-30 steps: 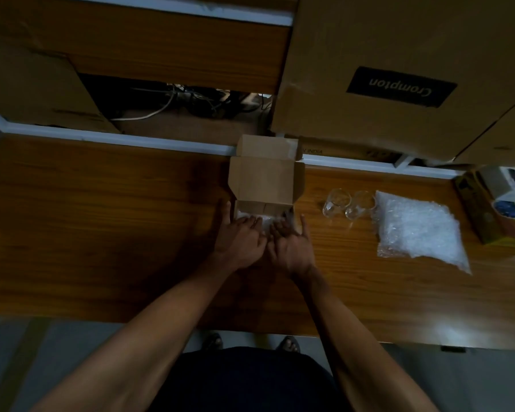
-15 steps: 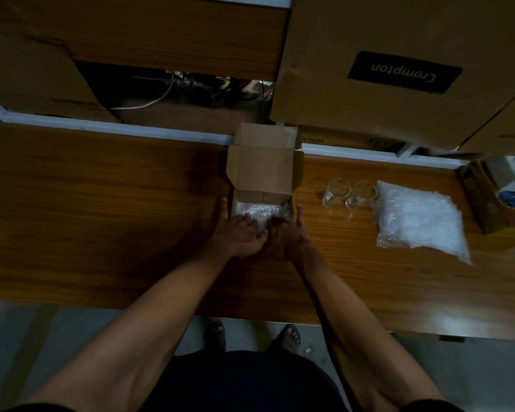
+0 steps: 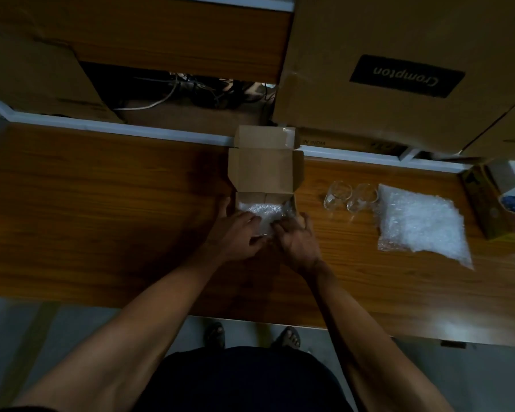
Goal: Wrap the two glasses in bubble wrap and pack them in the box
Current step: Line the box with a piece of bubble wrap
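Hands: both of mine are at the near edge of the open box (image 3: 265,173). My left hand (image 3: 235,233) and right hand (image 3: 298,242) have fingers bent onto a sheet of bubble wrap (image 3: 262,211) lying inside it; whether they pinch it or only press on it I cannot tell.
Box: small brown cardboard, on the wooden counter (image 3: 101,203), lid flap raised on the far side and leaning away from me. Its long axis runs from me toward the wall.
Glasses: two clear glasses (image 3: 350,196) sit side by side to the right of the box, unwrapped, touching or nearly so. They seem tilted, mouths toward the far edge, though the dim light leaves this uncertain.
Spare wrap: a pile of bubble wrap (image 3: 419,221) lies just right of the glasses, its long side running away from me and slightly rightward.
Around: a large Crompton carton (image 3: 399,75) stands behind the counter; a printed carton (image 3: 494,203) sits at the far right edge.
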`<state>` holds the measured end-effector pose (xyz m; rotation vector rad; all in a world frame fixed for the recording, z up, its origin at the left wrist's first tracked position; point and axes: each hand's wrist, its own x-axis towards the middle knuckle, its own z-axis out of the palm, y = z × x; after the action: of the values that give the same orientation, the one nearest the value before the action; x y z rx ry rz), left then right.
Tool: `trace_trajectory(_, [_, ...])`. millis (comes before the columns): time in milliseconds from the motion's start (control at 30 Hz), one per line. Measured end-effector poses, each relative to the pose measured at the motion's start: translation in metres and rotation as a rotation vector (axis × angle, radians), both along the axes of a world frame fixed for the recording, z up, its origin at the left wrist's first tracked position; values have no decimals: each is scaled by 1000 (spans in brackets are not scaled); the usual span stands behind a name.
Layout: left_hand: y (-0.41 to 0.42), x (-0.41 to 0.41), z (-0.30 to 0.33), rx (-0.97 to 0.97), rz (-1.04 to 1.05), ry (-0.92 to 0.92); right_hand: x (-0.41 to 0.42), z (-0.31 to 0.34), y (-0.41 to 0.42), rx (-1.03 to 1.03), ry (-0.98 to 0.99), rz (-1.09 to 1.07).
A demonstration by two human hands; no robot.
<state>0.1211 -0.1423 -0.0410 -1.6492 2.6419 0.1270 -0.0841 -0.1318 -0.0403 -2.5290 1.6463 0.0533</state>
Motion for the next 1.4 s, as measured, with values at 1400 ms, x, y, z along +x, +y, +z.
trace_trajectory(1400, [-5, -20, 5, 168, -34, -273, 16, -6, -21, 138, 310, 31])
